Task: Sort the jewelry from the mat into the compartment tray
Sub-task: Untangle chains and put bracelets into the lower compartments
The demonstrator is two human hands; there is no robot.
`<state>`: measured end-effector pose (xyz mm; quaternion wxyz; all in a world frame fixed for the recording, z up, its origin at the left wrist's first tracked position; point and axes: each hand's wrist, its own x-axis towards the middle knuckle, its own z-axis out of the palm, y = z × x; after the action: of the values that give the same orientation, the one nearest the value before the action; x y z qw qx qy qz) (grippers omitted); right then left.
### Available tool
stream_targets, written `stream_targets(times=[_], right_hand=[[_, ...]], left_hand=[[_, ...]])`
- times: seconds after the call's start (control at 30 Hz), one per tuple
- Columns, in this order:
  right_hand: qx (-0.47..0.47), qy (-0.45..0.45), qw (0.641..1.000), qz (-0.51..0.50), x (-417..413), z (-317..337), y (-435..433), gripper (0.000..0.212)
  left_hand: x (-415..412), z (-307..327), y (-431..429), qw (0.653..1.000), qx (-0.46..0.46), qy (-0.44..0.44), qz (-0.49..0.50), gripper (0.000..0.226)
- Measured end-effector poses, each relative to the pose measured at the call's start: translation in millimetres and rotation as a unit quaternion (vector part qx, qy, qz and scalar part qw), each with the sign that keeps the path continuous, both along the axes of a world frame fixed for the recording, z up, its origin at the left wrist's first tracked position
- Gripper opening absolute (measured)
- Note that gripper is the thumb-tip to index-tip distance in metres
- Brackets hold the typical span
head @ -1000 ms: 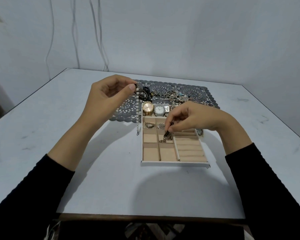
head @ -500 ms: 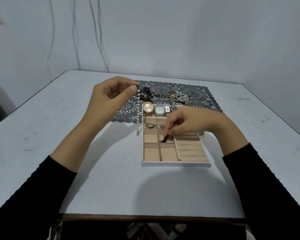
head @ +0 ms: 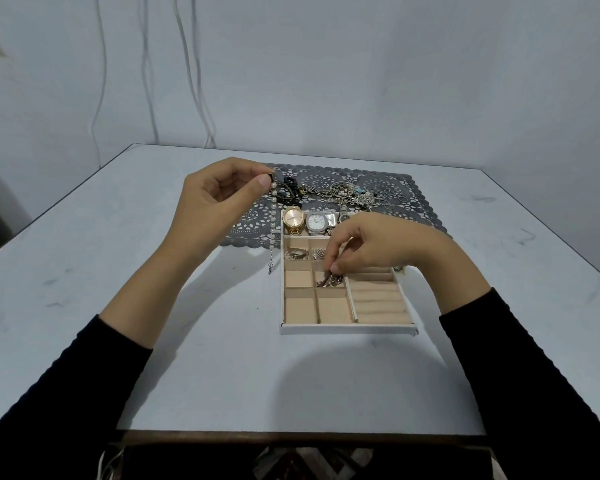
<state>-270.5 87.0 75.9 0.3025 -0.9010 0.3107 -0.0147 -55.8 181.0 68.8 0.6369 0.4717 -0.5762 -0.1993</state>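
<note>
My left hand point(head: 219, 202) pinches one end of a pearl bracelet point(head: 273, 221), which hangs straight down to the left of the compartment tray point(head: 347, 329). My right hand point(head: 371, 247) is over the tray's middle, its fingertips pinching a dark metal chain point(head: 330, 280) that lies in a middle compartment. Two watches, gold point(head: 293, 220) and silver point(head: 317, 222), lie in the tray's far row. Two leaf-shaped pieces point(head: 297, 253) sit in the row below. A tangle of jewelry point(head: 347, 194) lies on the dark lace mat point(head: 413, 209) behind the tray.
The tray sits on a pale table point(head: 118, 271), partly over the mat's near edge. Several loose rings point(head: 392, 197) lie on the mat's right part. The tray's right side has padded ring rolls point(head: 378, 303). Cables point(head: 187, 64) hang on the wall behind.
My right hand has lowered the dark chain into the middle compartment, where it now lies in a heap. My left hand has kept the pearl bracelet hanging in the same place.
</note>
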Motion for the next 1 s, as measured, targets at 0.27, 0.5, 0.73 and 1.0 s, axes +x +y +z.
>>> stream_targets(times=[0.27, 0.5, 0.73, 1.0], right_hand=[[-0.051, 0.016, 0.998, -0.015, 6.7, -4.2, 3.9, 0.011], [-0.02, -0.039, 0.999, -0.019, -2.2, -5.7, 1.2, 0.011], [0.002, -0.283, 0.938, -0.203, -31.2, -29.8, -18.7, 0.018], [-0.179, -0.165, 0.924, -0.294, -62.5, -71.8, -30.7, 0.037]], left_hand=[[0.4, -2.0, -1.9, 1.0, 0.005, 0.001, -0.008, 0.011], [0.3, -2.6, -1.4, 1.0, 0.003, -0.005, -0.007, 0.012], [-1.8, -1.6, 0.9, 1.0, -0.004, -0.002, -0.009, 0.013], [-9.3, 1.4, 1.5, 1.0, -0.011, 0.0, -0.012, 0.008]])
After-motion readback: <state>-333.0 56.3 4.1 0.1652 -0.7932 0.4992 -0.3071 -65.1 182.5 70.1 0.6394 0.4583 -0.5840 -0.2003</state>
